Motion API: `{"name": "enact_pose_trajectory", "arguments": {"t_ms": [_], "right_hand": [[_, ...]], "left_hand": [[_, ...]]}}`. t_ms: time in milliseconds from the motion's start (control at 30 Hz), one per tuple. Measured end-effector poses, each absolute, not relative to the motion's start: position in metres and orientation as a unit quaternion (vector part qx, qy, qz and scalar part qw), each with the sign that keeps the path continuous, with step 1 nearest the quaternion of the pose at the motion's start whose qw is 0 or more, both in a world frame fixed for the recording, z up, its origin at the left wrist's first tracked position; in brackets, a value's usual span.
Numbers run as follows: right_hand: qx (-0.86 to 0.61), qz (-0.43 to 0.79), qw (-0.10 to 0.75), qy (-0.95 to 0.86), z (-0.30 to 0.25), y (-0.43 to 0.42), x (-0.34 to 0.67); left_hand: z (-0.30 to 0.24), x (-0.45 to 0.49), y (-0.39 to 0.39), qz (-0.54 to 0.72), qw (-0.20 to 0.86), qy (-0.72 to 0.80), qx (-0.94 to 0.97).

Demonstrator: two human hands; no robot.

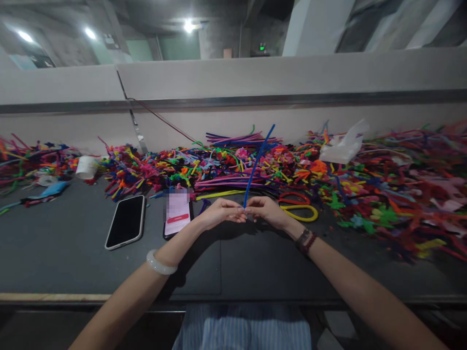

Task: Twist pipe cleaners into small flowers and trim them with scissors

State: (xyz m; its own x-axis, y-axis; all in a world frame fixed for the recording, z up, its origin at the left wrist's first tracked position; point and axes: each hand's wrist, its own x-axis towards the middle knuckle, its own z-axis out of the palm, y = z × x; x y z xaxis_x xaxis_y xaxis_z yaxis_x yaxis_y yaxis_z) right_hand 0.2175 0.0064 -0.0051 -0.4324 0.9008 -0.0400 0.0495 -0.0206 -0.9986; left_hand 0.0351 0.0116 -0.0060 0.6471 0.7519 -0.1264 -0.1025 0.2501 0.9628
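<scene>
A blue pipe cleaner (pixel 258 160) rises from between my fingertips, leaning to the right at its top. My left hand (pixel 225 212) pinches near its lower end, and my right hand (pixel 266 211) grips it from the other side. The two hands almost meet above the dark table (pixel 251 272). What the lower tip of the stem does between the fingers is too small to make out. Just behind the hands lies a row of purple and pink pipe cleaners (pixel 219 183). A yellow loop (pixel 304 214) rests beside my right hand.
Left of my hands lie a dark-screened phone (pixel 126 221) and a lit phone (pixel 177 214). Heaps of colourful pipe-cleaner pieces (pixel 142 167) line the back wall (pixel 233 80) and spread right. A white cup (pixel 86 167) lies at left; a tissue pack (pixel 341 148) sits at right.
</scene>
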Motion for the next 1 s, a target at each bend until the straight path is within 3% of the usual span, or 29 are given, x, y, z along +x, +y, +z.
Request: {"name": "enact_pose_trajectory", "arguments": {"t_ms": [400,667,1000], "right_hand": [[-0.400,0.555,0.357,-0.636,-0.0045,0.0032,0.2149],[-0.391,0.610,0.359,-0.588,-0.0033,0.0065,0.2182],[-0.386,0.560,0.388,-0.622,-0.0065,0.0071,0.2167]], "left_hand": [[-0.0105,0.0336,0.0134,0.295,0.686,0.308,0.590],[-0.0097,0.0369,0.0132,0.314,0.696,0.298,0.573],[-0.0085,0.0351,0.0134,0.317,0.674,0.303,0.595]]}}
